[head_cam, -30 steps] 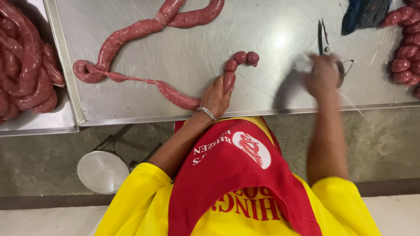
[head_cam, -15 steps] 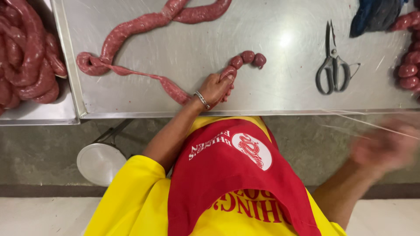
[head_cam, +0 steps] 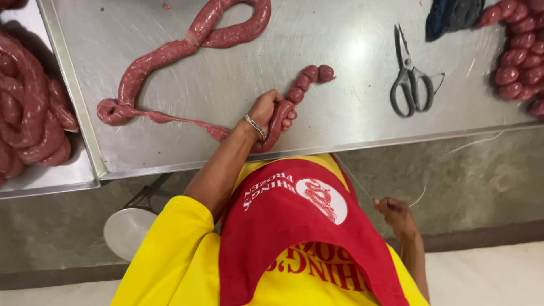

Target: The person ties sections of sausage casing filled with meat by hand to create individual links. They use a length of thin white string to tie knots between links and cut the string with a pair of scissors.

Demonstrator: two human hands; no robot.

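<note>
My left hand [head_cam: 266, 110], with a bracelet on the wrist, is closed around a long raw red sausage [head_cam: 170, 56] near the front edge of the steel table [head_cam: 351, 34]. Beyond my fist the sausage is twisted into short links [head_cam: 309, 76]. Behind my fist it thins to an empty casing, then loops back across the table. My right hand [head_cam: 396, 215] is below the table edge beside my red apron, pinching a thin white string [head_cam: 453, 156] that runs up toward the table.
Scissors [head_cam: 409, 79] lie on the table to the right. A pile of tied sausage links [head_cam: 518, 51] and a dark cloth [head_cam: 453, 14] sit at the far right. Coiled sausage [head_cam: 28, 113] fills a tray at left. A white round object [head_cam: 127, 229] stands below.
My right hand left the scissors on the table and dropped down past the table edge to my side, drawing the string. My left hand kept its grip on the sausage.
</note>
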